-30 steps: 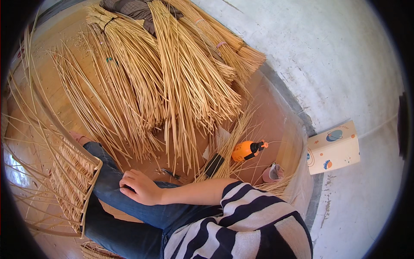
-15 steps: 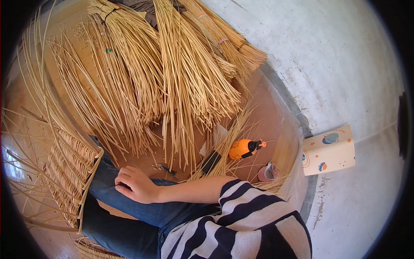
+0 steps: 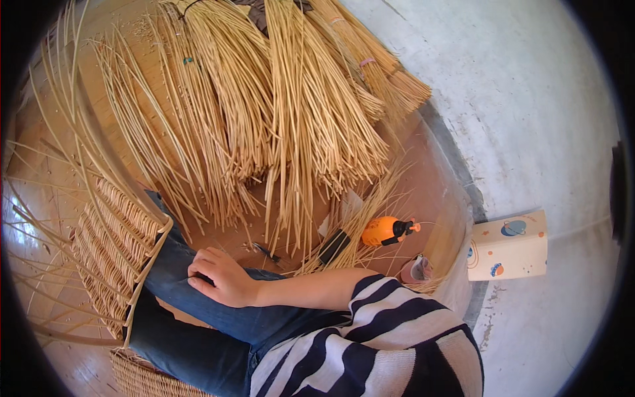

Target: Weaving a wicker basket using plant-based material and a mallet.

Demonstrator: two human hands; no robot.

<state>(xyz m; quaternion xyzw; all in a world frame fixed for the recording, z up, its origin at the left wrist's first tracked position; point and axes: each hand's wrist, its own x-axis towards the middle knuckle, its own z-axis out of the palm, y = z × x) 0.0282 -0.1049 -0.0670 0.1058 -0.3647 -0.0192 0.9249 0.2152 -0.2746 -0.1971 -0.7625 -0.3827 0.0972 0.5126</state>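
Observation:
My right hand (image 3: 223,276) rests on my bent knee, in blue jeans (image 3: 175,264). Its fingers are loosely curled over the denim, thumb a little apart, and nothing shows in them. My left hand is outside the picture. Against my shins leans a partly woven wicker basket (image 3: 116,248), with a pale rim (image 3: 151,255) toward me and long loose rods (image 3: 49,192) spreading from its far side. A small dark-handled cutting tool (image 3: 266,252) lies on the floor just beyond my right forearm.
Large bundles of peeled willow rods (image 3: 317,112) lie across the floor ahead. An orange spray bottle (image 3: 380,231), a black object (image 3: 334,246), a pinkish cup (image 3: 417,269) and a patterned box (image 3: 508,245) line the wall side. Another woven piece (image 3: 149,377) shows at the bottom.
The whole view has shifted, so the rod bundles and bottle appear farther right. My right hand stays on the knee, its thumb and fingers slightly repositioned.

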